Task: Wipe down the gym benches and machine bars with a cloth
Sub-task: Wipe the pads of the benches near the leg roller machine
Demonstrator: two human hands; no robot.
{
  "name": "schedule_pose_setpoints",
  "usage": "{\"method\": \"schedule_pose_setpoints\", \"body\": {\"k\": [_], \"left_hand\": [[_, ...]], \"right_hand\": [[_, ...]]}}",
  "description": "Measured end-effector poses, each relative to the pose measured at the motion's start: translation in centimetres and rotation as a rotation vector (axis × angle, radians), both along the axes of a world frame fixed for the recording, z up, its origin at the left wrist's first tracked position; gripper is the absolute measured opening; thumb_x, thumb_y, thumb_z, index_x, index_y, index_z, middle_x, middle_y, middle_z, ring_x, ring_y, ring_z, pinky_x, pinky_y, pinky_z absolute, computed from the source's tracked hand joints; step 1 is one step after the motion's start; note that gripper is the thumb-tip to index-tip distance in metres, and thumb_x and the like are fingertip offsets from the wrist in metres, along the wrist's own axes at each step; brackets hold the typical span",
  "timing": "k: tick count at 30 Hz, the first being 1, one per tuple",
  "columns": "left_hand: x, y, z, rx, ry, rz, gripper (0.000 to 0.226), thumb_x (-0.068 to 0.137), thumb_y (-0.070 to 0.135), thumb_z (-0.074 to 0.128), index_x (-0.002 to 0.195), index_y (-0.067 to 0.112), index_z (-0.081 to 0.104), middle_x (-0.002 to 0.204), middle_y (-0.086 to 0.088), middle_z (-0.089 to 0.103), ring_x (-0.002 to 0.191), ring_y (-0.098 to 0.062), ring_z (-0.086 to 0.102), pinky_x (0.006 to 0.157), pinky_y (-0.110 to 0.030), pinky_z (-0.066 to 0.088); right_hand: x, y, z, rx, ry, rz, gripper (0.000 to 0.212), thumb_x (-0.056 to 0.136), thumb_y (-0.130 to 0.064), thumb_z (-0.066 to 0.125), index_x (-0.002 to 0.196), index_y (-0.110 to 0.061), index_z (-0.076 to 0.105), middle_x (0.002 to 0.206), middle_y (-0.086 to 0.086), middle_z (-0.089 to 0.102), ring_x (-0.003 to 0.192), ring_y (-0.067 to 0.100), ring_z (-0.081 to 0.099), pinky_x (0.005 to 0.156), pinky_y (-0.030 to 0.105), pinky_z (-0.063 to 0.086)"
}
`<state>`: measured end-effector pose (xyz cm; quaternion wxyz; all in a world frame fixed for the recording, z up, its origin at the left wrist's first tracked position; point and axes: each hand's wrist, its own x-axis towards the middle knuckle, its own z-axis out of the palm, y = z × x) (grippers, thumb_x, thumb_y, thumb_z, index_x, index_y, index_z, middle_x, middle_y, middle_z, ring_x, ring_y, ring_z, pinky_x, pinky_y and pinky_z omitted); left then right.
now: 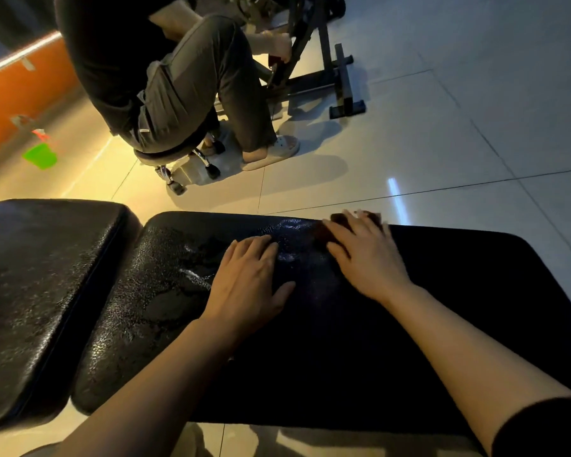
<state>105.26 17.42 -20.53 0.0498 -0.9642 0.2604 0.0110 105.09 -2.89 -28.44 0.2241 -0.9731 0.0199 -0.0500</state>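
Right hand [363,255] pressed flat, fingers straight, on a dark reddish-brown cloth [323,229] at the far edge of the long black bench pad [409,324], as I wipe down the gym equipment. Largest in view is that pad, its left portion glistening with wet streaks and patches; just beside it, across a narrow gap, sits the shorter seat pad [40,291], cracked and shiny. My left hand [248,285] lies open, palm down, on the damp vinyl near the cloth, holding nothing. Beyond the bench, on the pale tiled floor [459,127], another person [165,77] sits on a wheeled stool [178,159] working at a black machine frame [327,77]. Smaller still, a green bucket [41,155] stands near the orange wall [14,103].

The risks, as I judge them: the cloth sits right at the pad's edge and could slide off onto the floor under a hard stroke, and my bracing palm could slip on the wet surface. The dry right half looks unwiped. No brand, label or legible writing is visible.
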Motion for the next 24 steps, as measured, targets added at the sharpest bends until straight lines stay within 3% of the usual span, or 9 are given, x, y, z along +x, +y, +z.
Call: {"method": "schedule_pose_setpoints", "body": {"k": [3, 5, 11, 14, 18, 20, 24], "left_hand": [[0.3, 0.0, -0.1, 0.008, 0.004, 0.001, 0.073, 0.091, 0.059, 0.045, 0.149, 0.017, 0.030, 0.155, 0.000, 0.026, 0.143, -0.019, 0.020, 0.120, -0.041, 0.010], [0.2, 0.3, -0.1, 0.012, 0.006, 0.015, 0.073, 0.091, 0.060, 0.043, 0.149, 0.019, 0.029, 0.155, 0.002, 0.026, 0.143, -0.018, 0.019, 0.120, -0.042, 0.009], [0.0, 1.2, 0.4, -0.004, 0.021, 0.059, 0.070, 0.090, 0.054, 0.049, 0.148, 0.019, 0.031, 0.154, 0.003, 0.029, 0.143, -0.016, 0.019, 0.121, -0.040, 0.007], [-0.4, 1.3, 0.3, -0.013, 0.021, 0.078, 0.069, 0.091, 0.054, 0.047, 0.149, 0.019, 0.030, 0.155, 0.003, 0.028, 0.143, -0.015, 0.019, 0.121, -0.038, 0.005], [-0.7, 0.8, 0.1, -0.008, 0.000, 0.056, 0.068, 0.094, 0.055, 0.041, 0.150, 0.019, 0.029, 0.155, 0.003, 0.026, 0.143, -0.015, 0.019, 0.121, -0.038, 0.003], [-0.8, 0.7, 0.2, 0.001, -0.005, 0.041, 0.067, 0.095, 0.054, 0.041, 0.149, 0.018, 0.029, 0.155, 0.003, 0.026, 0.143, -0.016, 0.019, 0.121, -0.040, 0.003], [-1.4, 1.2, 0.4, 0.010, 0.005, 0.044, 0.068, 0.094, 0.055, 0.042, 0.150, 0.020, 0.027, 0.155, 0.003, 0.025, 0.144, -0.016, 0.017, 0.121, -0.041, 0.003]], "right_hand": [[0.5, -2.0, -0.5, 0.021, 0.058, -0.193, 0.048, 0.103, -0.040, 0.032, 0.150, -0.031, 0.032, 0.159, 0.010, 0.025, 0.148, 0.030, 0.016, 0.120, 0.049, 0.014], [1.3, -0.4, 0.0, 0.017, 0.084, -0.194, 0.048, 0.104, -0.039, 0.031, 0.151, -0.028, 0.031, 0.159, 0.012, 0.023, 0.148, 0.030, 0.015, 0.120, 0.048, 0.012], [2.5, 7.2, 2.4, 0.033, -0.037, 0.193, 0.050, 0.104, -0.038, 0.029, 0.153, -0.030, 0.022, 0.161, 0.012, 0.014, 0.150, 0.030, 0.006, 0.120, 0.051, 0.007], [2.5, 6.7, 2.7, 0.070, -0.013, 0.301, 0.050, 0.104, -0.040, 0.032, 0.152, -0.036, 0.020, 0.163, 0.005, 0.011, 0.150, 0.024, 0.001, 0.119, 0.047, 0.001], [1.2, 2.5, 0.8, 0.026, -0.023, 0.053, 0.048, 0.102, -0.048, 0.033, 0.149, -0.042, 0.026, 0.162, -0.003, 0.017, 0.150, 0.023, 0.003, 0.114, 0.054, -0.013], [0.6, 1.0, 0.4, 0.048, 0.020, -0.083, 0.048, 0.103, -0.045, 0.033, 0.150, -0.036, 0.030, 0.161, 0.003, 0.021, 0.150, 0.027, 0.008, 0.119, 0.056, -0.006], [1.5, 2.9, 1.3, 0.029, 0.061, -0.096, 0.049, 0.104, -0.041, 0.029, 0.151, -0.027, 0.029, 0.160, 0.013, 0.021, 0.149, 0.029, 0.011, 0.121, 0.050, 0.004]]}}
